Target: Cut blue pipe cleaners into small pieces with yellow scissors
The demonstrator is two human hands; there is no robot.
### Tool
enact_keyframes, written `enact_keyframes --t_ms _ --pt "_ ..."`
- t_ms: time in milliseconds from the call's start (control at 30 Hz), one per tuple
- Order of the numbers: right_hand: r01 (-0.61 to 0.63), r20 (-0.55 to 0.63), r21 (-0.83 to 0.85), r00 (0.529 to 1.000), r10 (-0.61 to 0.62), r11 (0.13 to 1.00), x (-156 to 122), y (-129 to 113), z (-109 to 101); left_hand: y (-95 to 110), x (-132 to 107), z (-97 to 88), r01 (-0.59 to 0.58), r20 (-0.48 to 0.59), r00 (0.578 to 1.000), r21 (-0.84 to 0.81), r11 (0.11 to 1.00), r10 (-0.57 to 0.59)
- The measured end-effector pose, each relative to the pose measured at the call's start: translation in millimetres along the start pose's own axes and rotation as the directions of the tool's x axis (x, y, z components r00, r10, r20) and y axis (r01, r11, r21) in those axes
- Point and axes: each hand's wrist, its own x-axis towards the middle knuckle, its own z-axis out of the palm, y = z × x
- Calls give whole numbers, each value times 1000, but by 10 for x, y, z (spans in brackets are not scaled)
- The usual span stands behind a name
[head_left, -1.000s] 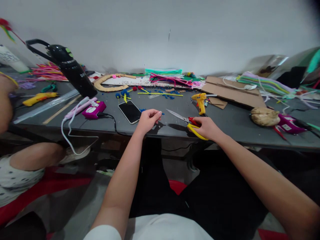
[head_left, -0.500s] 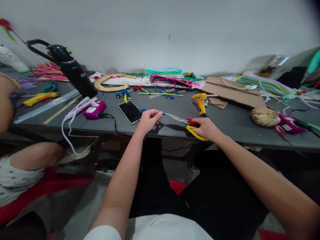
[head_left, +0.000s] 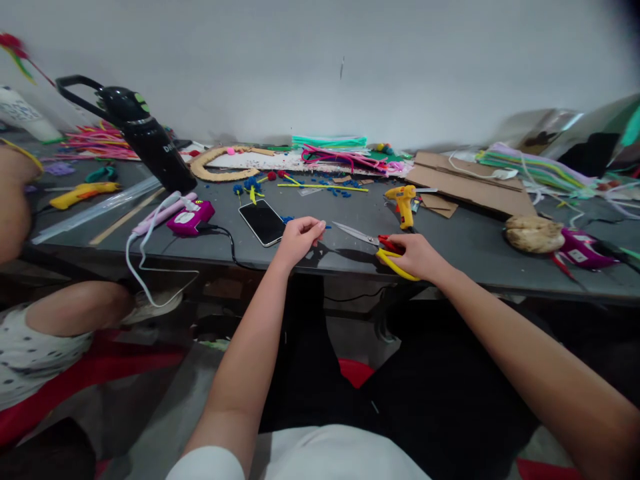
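Observation:
Between the thumb and fingertips of my left hand [head_left: 301,237] is a short piece of blue pipe cleaner [head_left: 328,227], its tip sticking out to the right. My right hand [head_left: 419,255] grips scissors [head_left: 357,233] by red and yellow handles. The blades lie nearly together and point left, a small gap away from the blue piece. Just left of my left hand a phone [head_left: 262,223] with a dark screen lies on the table. A yellow glue gun [head_left: 403,205] stands behind my right hand.
A black bottle [head_left: 155,153] and a purple box with cables [head_left: 192,219] are on the left. Cardboard [head_left: 470,183], bundled pipe cleaners [head_left: 330,142] and blue clippings [head_left: 340,193] lie toward the wall. Another person's arm [head_left: 15,200] is at the far left.
The scissors have moved slightly right, so their tips are now apart from the blue pipe cleaner. My left hand has stayed nearly in place.

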Motion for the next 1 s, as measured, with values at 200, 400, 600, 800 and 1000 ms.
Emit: enact_keyframes --t_ms 200,400,600,800,1000 --pt "26 7 -4 1000 -26 1000 1 15 29 -5 6 5 -14 18 1000 22 1000 13" --pt "23 19 -23 1000 -23 999 7 37 42 -3 4 3 -20 34 999 30 999 19" --pt "19 13 -23 1000 -18 1000 4 34 42 -2 4 6 -11 40 999 10 1000 10" --pt "22 5 -29 1000 -22 999 2 32 41 21 -9 14 12 27 1000 33 999 -13" --pt "19 3 -27 1000 -19 999 3 24 42 7 -9 9 28 21 999 33 999 -29"
